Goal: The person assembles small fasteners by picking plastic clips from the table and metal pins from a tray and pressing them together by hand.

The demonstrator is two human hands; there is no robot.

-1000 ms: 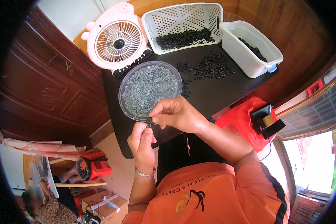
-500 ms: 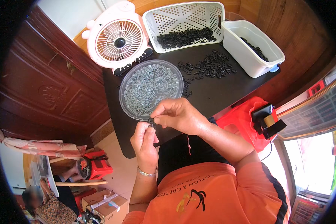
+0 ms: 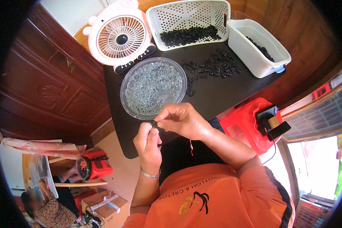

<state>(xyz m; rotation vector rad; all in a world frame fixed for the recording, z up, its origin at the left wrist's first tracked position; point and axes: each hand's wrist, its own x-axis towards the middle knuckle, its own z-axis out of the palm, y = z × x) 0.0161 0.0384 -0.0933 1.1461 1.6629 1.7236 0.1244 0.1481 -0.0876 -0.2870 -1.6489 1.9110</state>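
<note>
Between my two hands, just off the near edge of the round tub, is a small black plastic part (image 3: 154,124). My left hand (image 3: 147,142) pinches it between thumb and forefinger. The thumb and forefinger of my right hand (image 3: 184,121) close on the same part from the right. Its exact shape is mostly hidden by the fingertips. The clear round tub (image 3: 124,99) beside my hands holds many small silvery screws (image 3: 152,89). Past it, loose black plastic parts (image 3: 218,64) lie spread on the black table (image 3: 212,98).
A white perforated basket (image 3: 193,13) and a white bin (image 3: 254,57), both with black parts inside, stand at the back. A pink fan (image 3: 121,40) is at back left. A red stool (image 3: 239,121) with devices is at right. Another person (image 3: 57,209) sits at lower left.
Both hands stay together on the small black part, with only slight finger movement. The whole view has shifted a little.
</note>
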